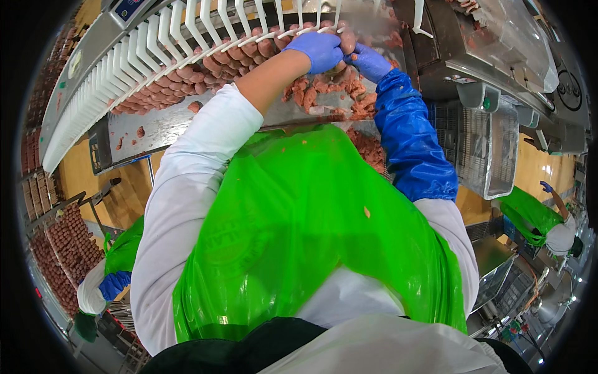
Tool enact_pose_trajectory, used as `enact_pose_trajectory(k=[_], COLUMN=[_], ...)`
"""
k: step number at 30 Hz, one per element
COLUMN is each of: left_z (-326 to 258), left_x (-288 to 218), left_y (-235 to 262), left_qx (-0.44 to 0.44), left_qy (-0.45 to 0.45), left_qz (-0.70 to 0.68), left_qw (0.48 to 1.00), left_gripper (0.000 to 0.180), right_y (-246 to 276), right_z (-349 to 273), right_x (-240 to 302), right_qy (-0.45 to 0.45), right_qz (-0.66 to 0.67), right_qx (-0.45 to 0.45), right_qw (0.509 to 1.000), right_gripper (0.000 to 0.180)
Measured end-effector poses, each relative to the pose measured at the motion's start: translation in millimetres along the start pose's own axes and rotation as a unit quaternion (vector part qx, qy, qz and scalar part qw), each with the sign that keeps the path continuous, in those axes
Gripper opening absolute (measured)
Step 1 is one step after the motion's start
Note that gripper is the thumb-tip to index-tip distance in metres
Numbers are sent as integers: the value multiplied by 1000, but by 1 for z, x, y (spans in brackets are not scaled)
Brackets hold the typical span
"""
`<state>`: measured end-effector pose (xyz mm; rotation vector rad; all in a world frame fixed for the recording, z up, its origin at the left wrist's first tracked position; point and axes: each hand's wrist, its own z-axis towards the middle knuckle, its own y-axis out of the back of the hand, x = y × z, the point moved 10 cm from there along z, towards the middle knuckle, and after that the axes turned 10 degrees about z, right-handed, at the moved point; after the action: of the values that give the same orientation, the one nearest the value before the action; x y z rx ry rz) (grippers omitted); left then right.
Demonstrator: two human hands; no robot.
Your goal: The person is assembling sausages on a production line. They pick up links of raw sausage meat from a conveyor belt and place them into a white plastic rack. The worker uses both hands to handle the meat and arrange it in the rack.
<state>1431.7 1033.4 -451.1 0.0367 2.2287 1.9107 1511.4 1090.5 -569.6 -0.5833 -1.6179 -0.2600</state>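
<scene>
At the far side of a metal table, my gloved left hand (pixel 318 52) is closed around part of a chain of pink sausage links (pixel 224 62). My gloved right hand (pixel 370 63) pinches the end of a plump sausage link (pixel 347 42) just beside it. The fingertips of both hands nearly meet, and the undersides of their grips are hidden. Along the row of white hooks (pixel 146 56), the links lie bunched in loops toward the left. Loose sausage meat (pixel 339 93) is smeared and heaped below my hands.
The metal table (pixel 165 128) holds scraps on its left. At right stand a steel machine (pixel 492 47) and a clear plastic crate (pixel 501 149). One co-worker in a green apron (pixel 529 212) is at far right, another (pixel 121 249) at left near racks of sausages (pixel 73 243).
</scene>
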Motion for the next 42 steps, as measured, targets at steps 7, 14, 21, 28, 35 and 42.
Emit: enact_pose_trajectory(k=[7,14,21,28,35,42], left_z=[-8,-42,-74,-73,-60,-64], left_x=[8,-13,-2,25,24,31], left_y=[11,3,-9,-46,-67,-66], left_qx=[-78,-4,-131,-67,-33,-59], left_qy=[67,81,-20,27,-27,-96], left_qz=[-90,-245,-312,-424,-483,-356], left_qw=[991,966,941,903,875,928], left_gripper=[35,29,13,16,12,31], right_y=[-3,-50,-92,-40,-18,-18], right_z=[-22,-29,-4,-12,-23,-28], right_x=[59,2,57,15,-13,-58], right_qy=[8,35,132,-99,92,-155], right_qz=[-271,49,622,-389,-118,-266], right_qx=[-16,7,-29,-8,-208,-234], right_qw=[962,998,771,916,967,922], right_gripper=[45,43,55,28,32,45])
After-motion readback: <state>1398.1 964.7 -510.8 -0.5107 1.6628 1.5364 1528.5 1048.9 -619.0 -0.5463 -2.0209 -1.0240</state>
